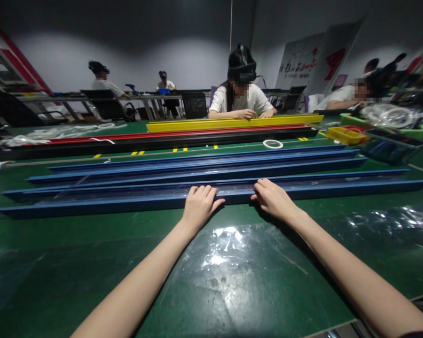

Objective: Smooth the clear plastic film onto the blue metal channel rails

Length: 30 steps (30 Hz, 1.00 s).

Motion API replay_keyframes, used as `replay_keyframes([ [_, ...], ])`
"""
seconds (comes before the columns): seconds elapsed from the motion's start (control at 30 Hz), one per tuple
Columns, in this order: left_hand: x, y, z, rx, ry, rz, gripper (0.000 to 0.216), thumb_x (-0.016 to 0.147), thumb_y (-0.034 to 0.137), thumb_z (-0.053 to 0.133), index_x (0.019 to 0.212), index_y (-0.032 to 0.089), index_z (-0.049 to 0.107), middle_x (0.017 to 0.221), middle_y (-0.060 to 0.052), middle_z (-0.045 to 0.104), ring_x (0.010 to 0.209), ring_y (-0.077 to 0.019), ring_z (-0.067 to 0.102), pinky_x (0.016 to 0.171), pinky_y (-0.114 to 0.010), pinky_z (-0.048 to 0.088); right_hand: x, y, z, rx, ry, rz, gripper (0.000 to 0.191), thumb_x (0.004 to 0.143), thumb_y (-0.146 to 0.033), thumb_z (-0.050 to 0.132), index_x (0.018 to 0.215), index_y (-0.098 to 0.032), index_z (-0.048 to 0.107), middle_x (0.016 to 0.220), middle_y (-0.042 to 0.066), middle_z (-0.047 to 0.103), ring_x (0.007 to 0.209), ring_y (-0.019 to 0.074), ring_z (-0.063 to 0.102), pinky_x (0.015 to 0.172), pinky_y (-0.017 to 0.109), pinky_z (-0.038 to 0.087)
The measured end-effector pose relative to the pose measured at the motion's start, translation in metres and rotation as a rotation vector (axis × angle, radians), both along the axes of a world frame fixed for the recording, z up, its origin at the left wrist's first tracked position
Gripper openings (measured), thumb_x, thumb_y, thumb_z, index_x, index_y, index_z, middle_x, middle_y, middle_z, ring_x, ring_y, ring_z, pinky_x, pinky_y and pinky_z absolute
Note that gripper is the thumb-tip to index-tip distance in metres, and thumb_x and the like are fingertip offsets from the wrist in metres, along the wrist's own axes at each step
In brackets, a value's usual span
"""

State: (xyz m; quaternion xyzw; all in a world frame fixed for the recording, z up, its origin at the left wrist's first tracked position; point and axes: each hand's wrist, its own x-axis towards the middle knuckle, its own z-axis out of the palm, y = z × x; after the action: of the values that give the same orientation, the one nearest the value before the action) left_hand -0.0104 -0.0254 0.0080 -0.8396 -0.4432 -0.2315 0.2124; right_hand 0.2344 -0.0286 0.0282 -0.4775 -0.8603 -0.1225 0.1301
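Observation:
A long blue channel-shaped profile point(109, 206) lies across the green table in front of me, its open side up. My left hand point(199, 206) is closed on its near wall, fingers hooked over the top edge and thumb on the outer side. To the right, my right hand point(273, 198) grips the same wall, its fingers curled and the fingertips partly hidden. Clear film seems to line the channel's inside. Just beyond it, more blue profiles point(303, 164) lie roughly parallel.
Clear plastic film point(229, 263) covers the near tabletop. Farther back are black and red profiles point(183, 138), a white tape ring point(272, 144) and a yellow profile point(197, 126) under a co-worker's hands point(248, 114). Bins point(391, 145) stand at right; bundled white strips point(31, 138) lie left.

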Motion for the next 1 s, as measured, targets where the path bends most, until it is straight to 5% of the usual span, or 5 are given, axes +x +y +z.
replay_keyframes([
  [0.53, -0.001, 0.001, -0.001, 0.007, -0.009, 0.035, 0.037, 0.086, 0.050, 0.042, 0.092, 0.018, 0.059, 0.087, -0.008, 0.062, 0.082, -0.0216, 0.053, 0.074, -0.034, 0.031, 0.085, 0.008, 0.005, -0.157, 0.100, -0.210, 0.019, 0.077, -0.037, 0.050, 0.071, -0.019, 0.056, 0.076, 0.005, 0.057, 0.072, 0.0180, 0.053, 0.060, 0.027, 0.036],
  [1.0, 0.001, 0.000, 0.000, 0.006, 0.014, 0.048, 0.038, 0.087, 0.050, 0.040, 0.084, 0.018, 0.058, 0.082, -0.007, 0.062, 0.079, -0.0214, 0.052, 0.070, -0.033, 0.030, 0.077, 0.003, 0.004, -0.119, 0.046, -0.166, 0.032, 0.081, -0.048, 0.046, 0.085, -0.019, 0.058, 0.088, 0.009, 0.061, 0.085, 0.0227, 0.055, 0.071, 0.032, 0.040],
])
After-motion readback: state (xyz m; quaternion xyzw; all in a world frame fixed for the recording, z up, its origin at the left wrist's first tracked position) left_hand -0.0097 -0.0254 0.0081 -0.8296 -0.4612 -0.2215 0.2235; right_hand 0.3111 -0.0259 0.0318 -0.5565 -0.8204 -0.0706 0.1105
